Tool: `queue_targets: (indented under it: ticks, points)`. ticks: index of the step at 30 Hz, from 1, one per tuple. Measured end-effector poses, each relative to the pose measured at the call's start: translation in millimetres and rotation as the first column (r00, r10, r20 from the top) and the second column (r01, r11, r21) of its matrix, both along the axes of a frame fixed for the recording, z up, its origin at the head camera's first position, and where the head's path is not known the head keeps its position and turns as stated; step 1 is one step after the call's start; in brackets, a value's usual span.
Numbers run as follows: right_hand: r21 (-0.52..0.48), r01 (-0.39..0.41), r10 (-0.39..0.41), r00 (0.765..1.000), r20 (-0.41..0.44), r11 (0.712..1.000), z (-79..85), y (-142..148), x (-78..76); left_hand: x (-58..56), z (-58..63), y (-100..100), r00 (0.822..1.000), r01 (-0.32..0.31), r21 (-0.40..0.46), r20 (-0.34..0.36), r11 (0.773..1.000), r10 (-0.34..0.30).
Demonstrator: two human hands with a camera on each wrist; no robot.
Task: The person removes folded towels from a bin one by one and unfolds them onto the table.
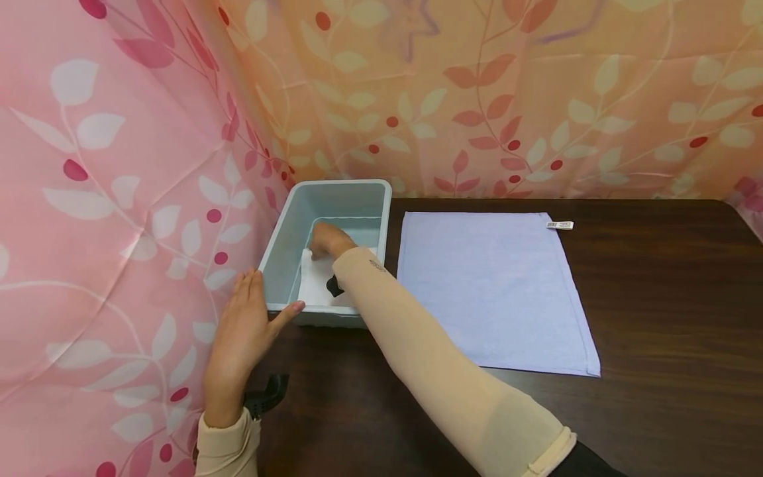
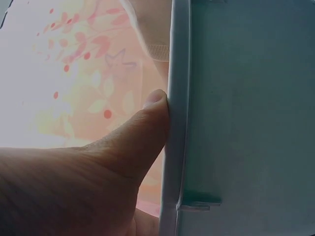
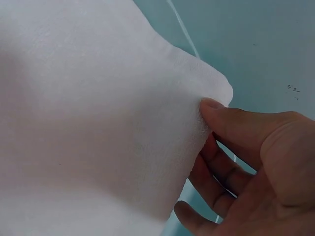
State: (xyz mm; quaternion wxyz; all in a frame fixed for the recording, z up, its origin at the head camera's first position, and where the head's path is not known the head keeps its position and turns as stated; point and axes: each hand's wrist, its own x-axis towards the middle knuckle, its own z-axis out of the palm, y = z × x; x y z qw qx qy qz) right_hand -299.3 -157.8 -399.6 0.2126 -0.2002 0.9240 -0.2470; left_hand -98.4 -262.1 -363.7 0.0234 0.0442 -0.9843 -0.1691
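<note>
Dark wood-grain table (image 1: 667, 291): underneath towel and bin.
Lavender towel (image 1: 489, 285): spread flat, just right of the bin.
Grey-blue plastic bin (image 1: 346, 199): upright, at the table's left end; probably light and semi-rigid, best steadied by the rim.
White cloth (image 1: 316, 278): inside the bin, over its floor; likely soft, limp, light, not fragile, with little slip. Best held by a hemmed corner; apt to sag from a single grip.
Left hand (image 1: 244, 331): unclenched; thumb on near rim, fingers along near-left corner.
Right hand (image 1: 329, 242): pinching a corner of the white cloth, thumb uppermost.
</note>
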Motion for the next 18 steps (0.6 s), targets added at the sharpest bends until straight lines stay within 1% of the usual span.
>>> queue_targets:
  ticks: [5,9,12,15,18]
  points:
    - [0.001,0.036,-0.036,0.999,-0.017,0.999,1.2,1.9,1.7,0.3,-0.7,0.4,1.0,0.002,0.004,-0.001,1.0,-0.002]
    - [-0.003,0.041,-0.041,0.999,-0.033,0.999,3.1,3.5,0.4,1.1,-0.2,0.8,1.0,0.007,0.002,-0.011,1.0,-0.007]
    - [-0.025,0.043,-0.044,0.998,-0.048,0.999,6.3,4.7,0.1,1.5,0.2,0.6,1.0,0.014,0.0,-0.014,1.0,-0.014]
    - [-0.043,0.044,-0.047,0.998,-0.052,0.998,8.2,2.4,-1.8,0.7,1.0,0.1,1.0,0.011,0.008,0.011,1.0,-0.011]
    - [-0.035,0.016,-0.018,0.997,-0.068,0.999,13.7,2.5,0.3,0.0,1.9,0.9,0.999,0.012,0.016,0.032,1.0,-0.013]
